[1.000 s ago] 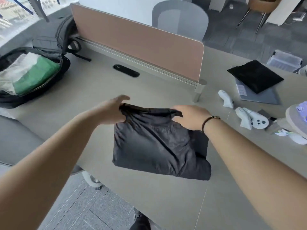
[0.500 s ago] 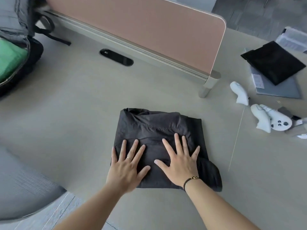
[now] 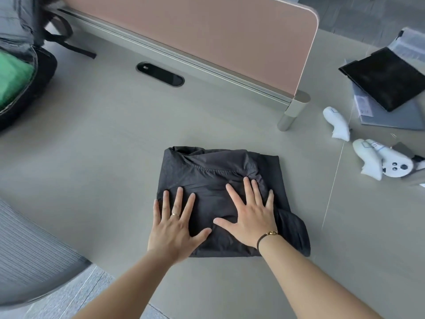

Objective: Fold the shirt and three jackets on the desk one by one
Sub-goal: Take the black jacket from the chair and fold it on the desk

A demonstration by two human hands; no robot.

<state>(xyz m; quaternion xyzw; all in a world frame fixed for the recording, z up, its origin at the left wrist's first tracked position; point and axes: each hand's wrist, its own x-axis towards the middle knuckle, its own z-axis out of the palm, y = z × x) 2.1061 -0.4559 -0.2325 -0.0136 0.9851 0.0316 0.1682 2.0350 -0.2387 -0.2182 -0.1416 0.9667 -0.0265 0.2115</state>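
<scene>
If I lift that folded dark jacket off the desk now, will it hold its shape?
Probably not: the dark jacket looks thin and crinkled, so likely floppy and light. One loose part already bulges out at its near right corner. Both flat hands, left and right, are pressing it down.

One folded dark grey jacket (image 3: 220,180) lies on one desk (image 3: 92,146). Two hands rest flat on it: one left hand (image 3: 173,229) and one right hand (image 3: 249,216). One ring (image 3: 176,214) and one wrist bracelet (image 3: 266,236) show. There is one pink divider panel (image 3: 207,38), one oval cable port (image 3: 160,74), one open backpack (image 3: 27,72), three white controllers (image 3: 337,125), one black folded cloth (image 3: 386,77) and one grey chair (image 3: 30,256).
</scene>
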